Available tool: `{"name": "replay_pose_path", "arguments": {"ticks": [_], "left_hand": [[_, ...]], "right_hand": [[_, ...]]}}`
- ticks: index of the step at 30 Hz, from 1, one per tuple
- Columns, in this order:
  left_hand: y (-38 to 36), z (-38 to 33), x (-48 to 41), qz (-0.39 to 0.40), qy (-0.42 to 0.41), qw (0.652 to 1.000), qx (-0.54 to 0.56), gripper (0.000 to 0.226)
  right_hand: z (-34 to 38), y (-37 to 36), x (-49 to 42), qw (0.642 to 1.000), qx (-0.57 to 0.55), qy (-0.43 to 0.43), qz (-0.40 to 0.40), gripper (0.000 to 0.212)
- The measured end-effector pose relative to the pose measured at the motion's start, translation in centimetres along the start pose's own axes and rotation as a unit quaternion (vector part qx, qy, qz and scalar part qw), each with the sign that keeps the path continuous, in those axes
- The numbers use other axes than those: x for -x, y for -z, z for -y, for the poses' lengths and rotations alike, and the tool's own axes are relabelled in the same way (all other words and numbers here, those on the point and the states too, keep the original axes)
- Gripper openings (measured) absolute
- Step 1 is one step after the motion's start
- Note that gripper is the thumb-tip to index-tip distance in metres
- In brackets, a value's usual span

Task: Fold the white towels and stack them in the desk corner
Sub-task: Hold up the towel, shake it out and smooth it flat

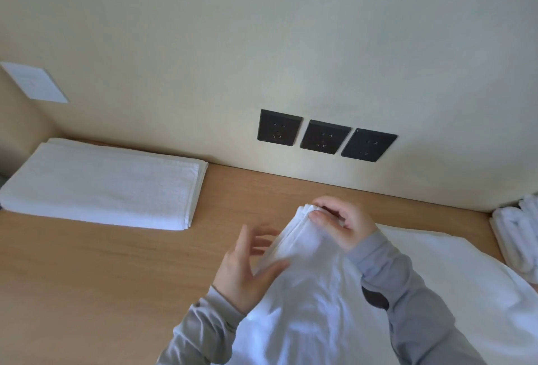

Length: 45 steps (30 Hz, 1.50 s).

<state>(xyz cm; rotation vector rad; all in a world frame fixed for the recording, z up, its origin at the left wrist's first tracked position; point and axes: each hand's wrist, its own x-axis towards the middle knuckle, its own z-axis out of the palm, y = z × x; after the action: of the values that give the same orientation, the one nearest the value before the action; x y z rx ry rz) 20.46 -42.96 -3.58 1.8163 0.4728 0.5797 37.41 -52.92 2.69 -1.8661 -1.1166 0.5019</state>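
The wooden desk [116, 277] carries all items. The white towel [305, 306] hangs from the grip down toward the camera. The folded towel stack [102, 184] lies well left of the grip (in the desk corner, against the wall). The left hand [247, 265], fingers spread and straight, touches the towel's edge just below and left of the grip. The right hand [340, 222] pinches the towel's gathered corners.

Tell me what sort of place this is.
Likely a hotel or guesthouse room, though that is a guess: a wooden desk against the wall, three dark sockets just above it, a stack of folded white towels in the corner, and another towel being folded.
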Motion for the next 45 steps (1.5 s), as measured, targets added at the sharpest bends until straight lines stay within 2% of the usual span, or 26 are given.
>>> {"name": "replay_pose_path", "arguments": {"ticks": [6,12,15,22,27,30,35,39,42,45], "left_hand": [[-0.3,0.9,1.2,-0.016,-0.086,0.995,-0.05,0.033],[-0.7,1.2,1.8,-0.018,-0.095,0.993,-0.072,0.034],[-0.9,1.2,2.2,-0.03,-0.112,0.989,-0.093,0.035],[-1.9,1.5,3.3,-0.035,-0.186,0.966,-0.179,0.036],[-2.2,2.0,3.7,-0.033,-0.124,0.985,-0.119,0.031],[-1.9,2.9,4.2,-0.025,-0.096,0.987,-0.128,0.034],[0.7,5.2,5.3,-0.01,-0.016,0.991,-0.135,0.034],[2.6,6.8,5.9,0.015,0.032,0.988,-0.149,0.045],[3.5,6.9,5.6,0.018,0.033,0.989,-0.144,0.049],[3.9,6.6,5.1,0.034,0.003,0.988,-0.151,0.056]], "right_hand": [[-0.4,0.5,0.6,1.0,-0.024,-0.002,-0.006,0.008],[-0.8,0.5,0.6,0.998,-0.045,-0.024,-0.034,0.011],[-0.9,0.4,0.5,0.996,-0.065,-0.028,-0.058,0.023],[-1.5,0.7,0.9,0.992,-0.073,-0.027,-0.097,0.026],[-1.9,1.2,1.1,0.989,-0.084,-0.036,-0.116,0.018],[-1.9,1.9,1.2,0.985,-0.082,-0.038,-0.145,0.011],[-2.0,4.3,1.1,0.969,-0.1,-0.047,-0.223,0.022],[-1.8,6.5,1.4,0.96,-0.099,-0.038,-0.258,0.032],[-1.6,7.3,1.7,0.959,-0.109,-0.033,-0.261,0.043],[-1.9,7.6,1.9,0.955,-0.107,-0.036,-0.275,0.043]]}}
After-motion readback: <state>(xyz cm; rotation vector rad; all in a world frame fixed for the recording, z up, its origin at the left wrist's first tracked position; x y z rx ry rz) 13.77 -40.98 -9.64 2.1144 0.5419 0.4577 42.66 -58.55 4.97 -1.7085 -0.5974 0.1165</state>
